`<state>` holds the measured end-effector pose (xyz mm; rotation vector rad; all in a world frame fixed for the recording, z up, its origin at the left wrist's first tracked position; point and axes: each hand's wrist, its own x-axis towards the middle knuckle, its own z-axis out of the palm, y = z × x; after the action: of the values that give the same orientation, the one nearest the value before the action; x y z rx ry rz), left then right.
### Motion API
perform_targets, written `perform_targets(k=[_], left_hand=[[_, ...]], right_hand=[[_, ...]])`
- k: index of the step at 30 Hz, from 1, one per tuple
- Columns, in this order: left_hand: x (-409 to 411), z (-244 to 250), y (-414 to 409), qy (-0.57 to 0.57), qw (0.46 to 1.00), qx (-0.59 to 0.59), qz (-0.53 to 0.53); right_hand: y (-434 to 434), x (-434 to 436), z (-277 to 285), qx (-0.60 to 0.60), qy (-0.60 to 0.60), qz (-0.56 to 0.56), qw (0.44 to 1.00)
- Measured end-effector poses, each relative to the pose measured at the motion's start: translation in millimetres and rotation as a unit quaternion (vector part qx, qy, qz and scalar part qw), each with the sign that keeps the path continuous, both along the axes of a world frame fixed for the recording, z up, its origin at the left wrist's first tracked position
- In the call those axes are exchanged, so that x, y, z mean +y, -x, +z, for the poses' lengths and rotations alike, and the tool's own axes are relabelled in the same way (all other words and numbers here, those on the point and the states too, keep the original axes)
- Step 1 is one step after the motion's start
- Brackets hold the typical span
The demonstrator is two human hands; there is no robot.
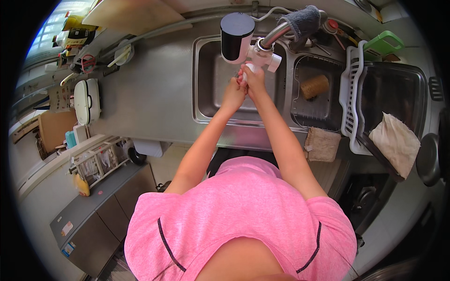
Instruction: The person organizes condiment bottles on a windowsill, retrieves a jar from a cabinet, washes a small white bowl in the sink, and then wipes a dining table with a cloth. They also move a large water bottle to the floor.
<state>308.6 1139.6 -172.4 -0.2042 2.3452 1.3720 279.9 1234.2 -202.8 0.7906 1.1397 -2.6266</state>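
Observation:
Both hands meet over the left sink basin (214,102), just under a white faucet-mounted water filter (237,38). The fingers of my right hand (256,79) are bent around a small, smooth white object (249,70); whether it is loose or part of the filter outlet cannot be told. My left hand (234,94) touches the right hand from the left side, its fingers partly hidden. A metal faucet (276,34) with a grey cloth (303,23) wrapped on its neck rises behind the filter.
A smaller right basin (318,112) holds a brown cylindrical thing (314,87). Right of it stand a white plastic rack (351,95) and a dark tray (390,95). A beige cloth (322,144) hangs at the counter edge. A white appliance (86,102) is far left.

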Motion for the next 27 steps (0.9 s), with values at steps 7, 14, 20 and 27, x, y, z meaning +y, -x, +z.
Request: perform_targets(k=[7,14,20,27], left_hand=[[21,2,-22,0.073,0.989,0.126,-0.012],[13,8,-19,0.057,0.991,0.108,-0.055],[10,29,-12,0.045,0.998,0.036,-0.035],[16,37,-1,0.100,0.980,0.131,-0.109]], right_hand=[[-2,11,-11,-0.125,0.083,-0.065,0.986],[-10,13,-12,0.085,-0.445,-0.005,0.892],[4,35,-20,0.050,-0.350,0.135,0.926],[-1,30,1,0.074,-0.173,-0.010,0.982]])
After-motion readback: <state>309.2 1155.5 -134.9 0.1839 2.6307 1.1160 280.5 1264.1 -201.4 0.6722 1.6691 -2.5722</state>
